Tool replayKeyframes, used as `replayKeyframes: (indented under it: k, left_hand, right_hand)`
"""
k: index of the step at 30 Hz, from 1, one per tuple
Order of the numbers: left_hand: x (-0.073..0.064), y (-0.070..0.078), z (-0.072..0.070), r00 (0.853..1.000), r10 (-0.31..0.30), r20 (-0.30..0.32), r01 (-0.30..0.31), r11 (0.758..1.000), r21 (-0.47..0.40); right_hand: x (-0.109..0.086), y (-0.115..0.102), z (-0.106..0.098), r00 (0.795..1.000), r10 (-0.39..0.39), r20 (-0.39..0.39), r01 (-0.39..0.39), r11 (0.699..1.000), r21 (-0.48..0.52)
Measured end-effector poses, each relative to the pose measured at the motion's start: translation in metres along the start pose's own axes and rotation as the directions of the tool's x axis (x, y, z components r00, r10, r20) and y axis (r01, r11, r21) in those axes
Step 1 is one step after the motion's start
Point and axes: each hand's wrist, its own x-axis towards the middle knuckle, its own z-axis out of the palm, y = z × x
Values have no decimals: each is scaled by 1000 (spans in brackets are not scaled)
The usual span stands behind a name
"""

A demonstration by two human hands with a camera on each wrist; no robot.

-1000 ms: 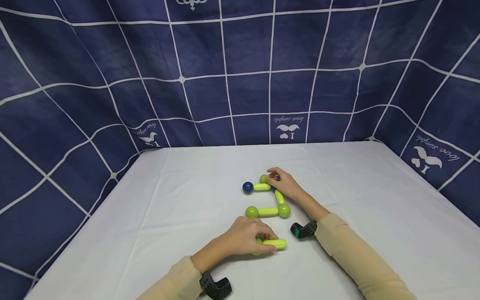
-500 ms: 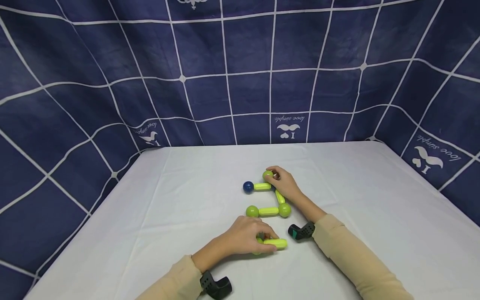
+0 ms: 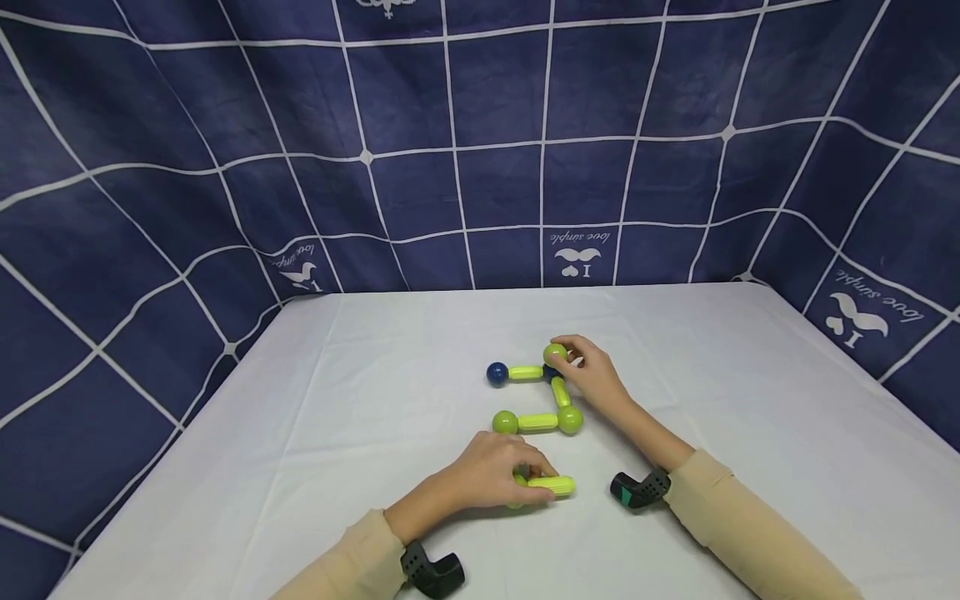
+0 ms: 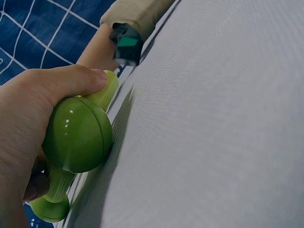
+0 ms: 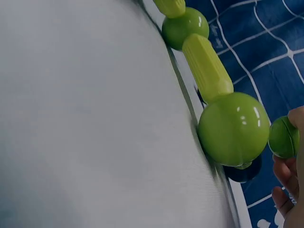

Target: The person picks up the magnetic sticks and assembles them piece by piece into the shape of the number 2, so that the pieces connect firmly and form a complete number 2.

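Note:
My left hand [image 3: 495, 473] grips a yellow-green ribbed rod [image 3: 553, 486] joined to a green ball [image 4: 78, 135]. The thumb presses along the rod in the left wrist view. Farther back, my right hand [image 3: 600, 379] pinches another green ball [image 3: 555, 354] just over a dark blue ball [image 3: 551, 373]; whether the two touch I cannot tell. That blue ball links two yellow-green rods. One rod [image 3: 525, 372] leads left to a second dark blue ball [image 3: 497, 374]. The other rod [image 3: 560, 392] runs to a green ball [image 3: 570, 419] nearer me.
From the near green ball a rod [image 3: 537, 422] extends left to another green ball [image 3: 505, 422], close behind my left hand. All pieces lie on a white-covered table [image 3: 360, 400]. A navy curtain [image 3: 495, 192] with white grid lines rises behind the table and at both sides.
My right hand has shifted right with the green ball, from behind the blue-ended rod to over its right-hand blue ball. The left hand has stayed in place.

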Motion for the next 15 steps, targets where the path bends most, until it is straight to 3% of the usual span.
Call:
replayKeyframes:
  k: [10, 15]
  left_hand:
    - [0, -1, 1, 1000, 0, -8, 0, 1000, -8]
    - [0, 0, 1, 1000, 5, -11, -5, 1000, -5]
  right_hand:
    - [-45, -6, -15, 993, -37, 110, 30, 998, 61]
    - [-66, -5, -20, 978, -126, 166, 114, 990, 80]
